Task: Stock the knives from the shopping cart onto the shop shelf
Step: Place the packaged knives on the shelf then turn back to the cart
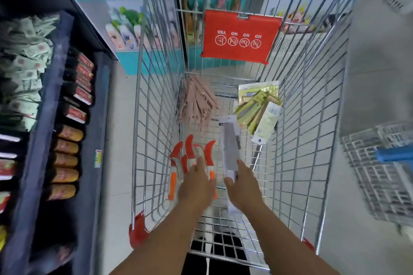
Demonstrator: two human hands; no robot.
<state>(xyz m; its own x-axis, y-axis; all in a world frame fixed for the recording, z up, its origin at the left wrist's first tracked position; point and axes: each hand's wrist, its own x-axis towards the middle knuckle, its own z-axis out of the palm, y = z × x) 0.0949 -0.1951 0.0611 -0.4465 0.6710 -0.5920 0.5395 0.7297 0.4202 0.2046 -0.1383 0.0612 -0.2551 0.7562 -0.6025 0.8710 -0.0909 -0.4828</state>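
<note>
Both my arms reach down into the wire shopping cart (156, 118). My left hand (196, 187) grips a fan of orange-handled knives (190, 154) with red blade covers near the cart's left wall. My right hand (243, 187) holds a long knife in grey-white card packaging (230, 145), its far end pointing away from me. Further in lie a pile of tan wooden-looking knives (196, 102) and several green-packaged knives (259, 107). The dark shop shelf (55, 100) stands to the left of the cart.
The shelf on the left carries red-labelled boxes (82, 91), brown packets (67, 161) and pale sachets (24, 51). A red plastic flap (241, 35) hangs on the cart's far end. A second cart with a blue handle (393, 156) stands at right. Shelves of bottles (125, 35) lie ahead.
</note>
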